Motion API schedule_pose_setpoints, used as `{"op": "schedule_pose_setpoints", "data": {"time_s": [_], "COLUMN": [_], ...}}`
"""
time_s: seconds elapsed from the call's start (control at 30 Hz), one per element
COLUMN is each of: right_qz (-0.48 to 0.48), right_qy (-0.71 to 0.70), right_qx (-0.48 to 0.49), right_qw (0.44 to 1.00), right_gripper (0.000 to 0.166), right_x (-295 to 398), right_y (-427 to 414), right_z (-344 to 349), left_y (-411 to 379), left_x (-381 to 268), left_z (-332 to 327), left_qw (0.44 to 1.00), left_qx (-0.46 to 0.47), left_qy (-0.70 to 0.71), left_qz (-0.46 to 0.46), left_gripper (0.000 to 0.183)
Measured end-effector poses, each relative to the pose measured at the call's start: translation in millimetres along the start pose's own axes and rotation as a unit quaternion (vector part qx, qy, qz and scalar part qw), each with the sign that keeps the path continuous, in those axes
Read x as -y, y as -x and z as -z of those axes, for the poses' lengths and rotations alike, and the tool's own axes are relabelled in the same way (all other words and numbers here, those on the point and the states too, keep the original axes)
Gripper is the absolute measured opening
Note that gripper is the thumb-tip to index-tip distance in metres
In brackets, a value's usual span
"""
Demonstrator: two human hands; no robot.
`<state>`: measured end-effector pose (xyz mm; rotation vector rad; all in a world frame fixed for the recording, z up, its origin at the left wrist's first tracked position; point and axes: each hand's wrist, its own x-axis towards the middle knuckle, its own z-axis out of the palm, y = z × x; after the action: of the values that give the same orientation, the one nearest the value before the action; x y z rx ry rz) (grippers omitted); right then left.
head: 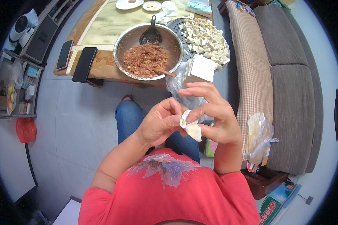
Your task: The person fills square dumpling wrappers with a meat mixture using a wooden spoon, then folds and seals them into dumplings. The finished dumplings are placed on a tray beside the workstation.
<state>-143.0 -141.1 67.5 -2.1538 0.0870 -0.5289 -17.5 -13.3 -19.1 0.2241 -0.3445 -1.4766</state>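
Note:
Between my two hands is a folded wonton (192,128), its pale wrapper curled over at the top and a flap hanging down. My left hand (163,121) pinches its left edge between thumb and fingers. On the other side, my right hand (218,115) holds it with thumb and forefinger, the other fingers raised. Beyond the hands, a stack of square wrappers (201,68) rests in a clear plastic bag (176,81). A steel bowl (119,60) of minced filling (145,59) stands on the table, with a wooden stick (166,72) and a black ladle (150,33) in it.
Many finished wontons (204,40) cover a perforated round tray (176,26) at the table's right. Two phones (84,64) lie near the left table edge (107,66). Plates (152,6) and tissues (167,9) are farther back. A sofa (290,84) runs along the right.

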Motion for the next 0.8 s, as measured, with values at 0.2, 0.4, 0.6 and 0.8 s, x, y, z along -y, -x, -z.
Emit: {"op": "schedule_pose_setpoints", "data": {"time_s": [0.2,0.4,0.6,0.8], "right_qz": [-0.035,-0.081,-0.099,-0.116], "right_qy": [-0.087,-0.133,-0.075,0.02], "right_qx": [-0.02,-0.035,-0.097,-0.094], "right_qw": [0.995,0.987,0.988,0.989], "right_gripper": [0.024,0.029,0.025,0.019], "right_x": [-11,-12,-5,9], "right_y": [3,3,9,11], "right_z": [-10,-18,-19,-12], "left_y": [-1,-2,-1,1], "left_x": [-2,-7,-20,-21], "left_z": [-13,-17,-11,-17], "left_qw": [0.995,0.95,0.759,0.737], "left_qx": [-0.037,-0.037,0.014,0.02], "left_qy": [-0.068,-0.258,-0.585,-0.606], "left_qz": [-0.066,-0.172,-0.286,-0.299], "left_gripper": [0.017,0.018,0.022,0.028]}}
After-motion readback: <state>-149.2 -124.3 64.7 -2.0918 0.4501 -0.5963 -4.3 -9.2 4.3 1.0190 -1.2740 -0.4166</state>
